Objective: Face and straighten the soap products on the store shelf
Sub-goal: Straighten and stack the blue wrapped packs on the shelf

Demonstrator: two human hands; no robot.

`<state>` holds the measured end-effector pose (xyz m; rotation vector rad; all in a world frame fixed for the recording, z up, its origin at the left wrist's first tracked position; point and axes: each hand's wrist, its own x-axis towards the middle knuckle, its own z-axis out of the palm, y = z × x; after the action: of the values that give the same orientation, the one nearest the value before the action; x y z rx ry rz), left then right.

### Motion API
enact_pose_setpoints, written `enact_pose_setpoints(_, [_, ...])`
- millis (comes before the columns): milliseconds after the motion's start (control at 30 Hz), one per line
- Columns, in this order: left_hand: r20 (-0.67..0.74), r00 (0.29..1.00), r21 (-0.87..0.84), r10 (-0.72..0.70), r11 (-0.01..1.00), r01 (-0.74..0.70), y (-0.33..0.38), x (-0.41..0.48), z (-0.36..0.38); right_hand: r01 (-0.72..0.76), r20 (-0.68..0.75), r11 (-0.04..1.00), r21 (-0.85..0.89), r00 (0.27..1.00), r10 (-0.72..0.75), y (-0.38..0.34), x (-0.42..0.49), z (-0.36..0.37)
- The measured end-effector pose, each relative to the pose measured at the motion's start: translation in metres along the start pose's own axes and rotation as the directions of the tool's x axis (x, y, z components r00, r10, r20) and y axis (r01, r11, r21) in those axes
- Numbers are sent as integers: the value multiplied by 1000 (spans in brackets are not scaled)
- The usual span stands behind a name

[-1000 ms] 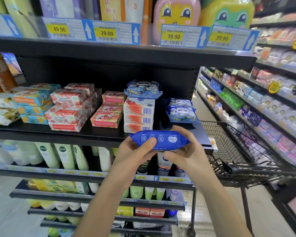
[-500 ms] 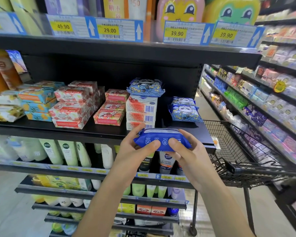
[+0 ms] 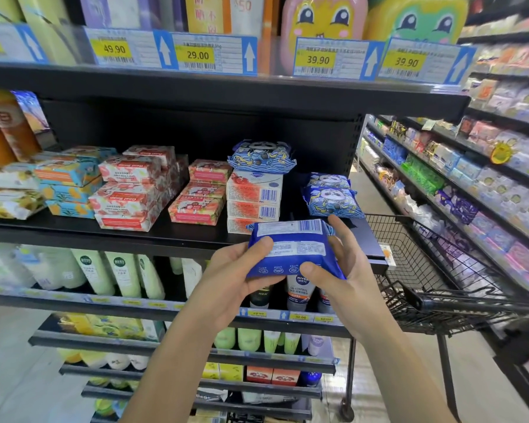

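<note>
Two bare hands held a single blue soap packet [image 3: 290, 250] between them, in the air just in front of the front lip of the dark shelf [image 3: 74, 230] and not resting on it. The left hand [image 3: 235, 279] gripped the packet's nine o'clock end, thumb laid over the upper face and fingers curled beneath. The right hand [image 3: 348, 270] was clamped on the three o'clock end, thumb pressed near the lower edge at about five o'clock and fingers wrapped behind. The packet's printed back, with small text and what looked like a barcode along its far edge, was turned up toward the person, slightly tilted. At twelve o'clock from it, on the shelf, stood a stack of white boxes [image 3: 251, 193] with barcodes facing outward, and one panda-printed pack [image 3: 261, 158] lay on top. At about one o'clock two more panda packs [image 3: 332, 199] lay piled near the shelf's right end, just beyond the right hand's fingertips; whether they touched I could not tell. Toward eleven o'clock sat red floral boxes [image 3: 199, 206]. Farther round at ten o'clock was a skewed pile of Goat Soap boxes [image 3: 126, 196], then blue-and-orange boxes [image 3: 69, 190] at nine. At six o'clock, tubes [image 3: 301, 290] stood on the next shelf down. A black wire shopping cart [image 3: 434, 264] stood at three o'clock, and yellow price tags [image 3: 197, 54] lined the upper shelf edge at twelve.
</note>
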<state>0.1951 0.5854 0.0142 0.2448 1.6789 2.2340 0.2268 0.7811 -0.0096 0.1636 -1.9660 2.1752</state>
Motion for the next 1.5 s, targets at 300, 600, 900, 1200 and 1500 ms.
enact_pose_setpoints(300, [-19,998,26,55,998,-54,-10,5,-5,-118,-9,993,-19,993,117,-15,7,1])
enact_pose_setpoints(600, [-22,998,10,61,998,-61,-9,8,0,-147,-15,987,-59,989,147,-18,14,-3])
enact_pose_setpoints(900, [-12,998,55,69,996,-69,-6,5,1,-77,-10,995,-68,997,76,-18,15,-9])
enact_pose_setpoints(1200, [53,998,-19,-25,999,26,-1,3,6,141,-10,979,-148,990,-144,-18,10,-14])
enact_pose_setpoints(1500, [-51,993,-19,110,994,-112,-1,7,7,34,1,981,-191,999,-34,-19,6,-14])
